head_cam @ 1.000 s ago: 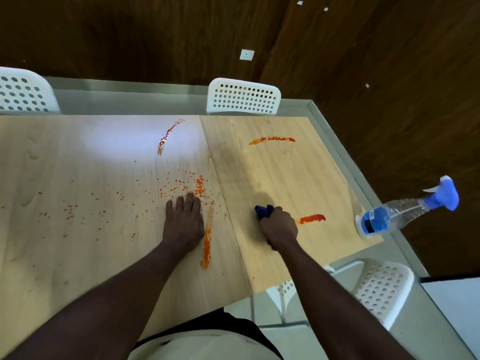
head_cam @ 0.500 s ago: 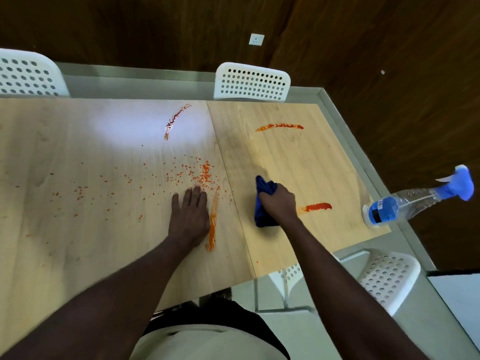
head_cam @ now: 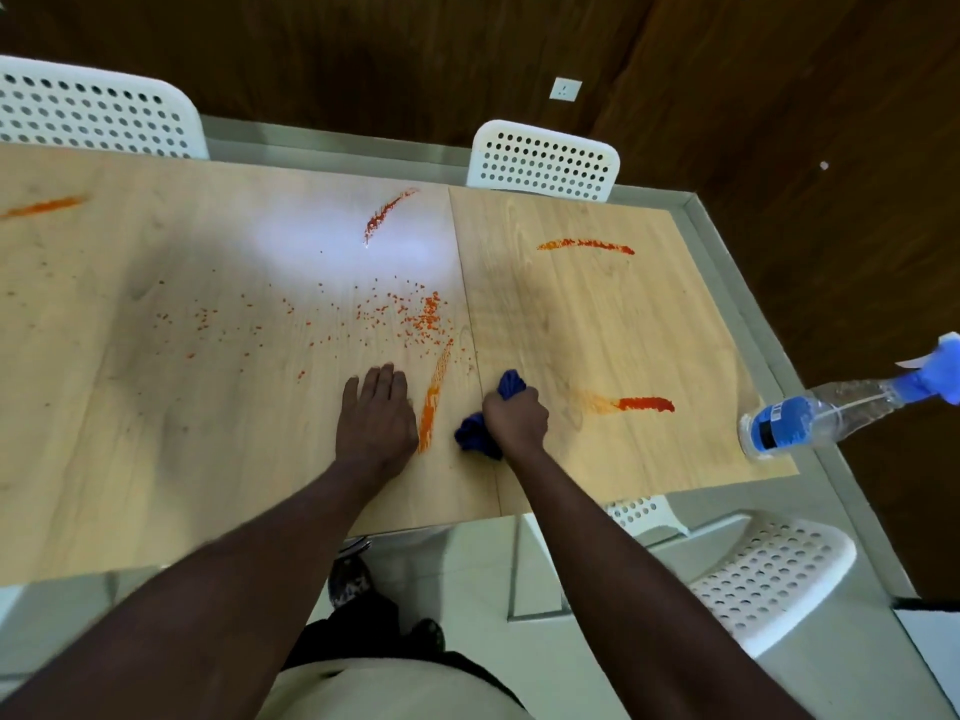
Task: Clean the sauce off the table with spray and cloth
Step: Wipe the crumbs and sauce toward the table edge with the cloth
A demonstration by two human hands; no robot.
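My right hand (head_cam: 517, 420) grips a crumpled blue cloth (head_cam: 475, 436) and presses it on the wooden table (head_cam: 156, 407) near the seam between the two tabletops. My left hand (head_cam: 375, 415) rests flat on the table, fingers straight, just left of an orange sauce streak (head_cam: 432, 402). A red streak (head_cam: 641, 404) with a faded smear lies right of the cloth. Scattered orange specks (head_cam: 410, 317) and further streaks (head_cam: 584, 245) (head_cam: 387, 214) (head_cam: 44, 206) mark the far part. A clear spray bottle (head_cam: 831, 415) with a blue trigger stands at the table's right corner.
White perforated chairs stand at the far side (head_cam: 543, 161) (head_cam: 93, 114) and at the near right (head_cam: 769, 569). The table's near edge runs just in front of my body. A dark wooden wall with a socket (head_cam: 565, 89) lies beyond.
My right hand has drawn the cloth leftward and toward me, onto the seam. The red streak's left end now looks smeared. My left hand has stayed flat in place; the camera has shifted.
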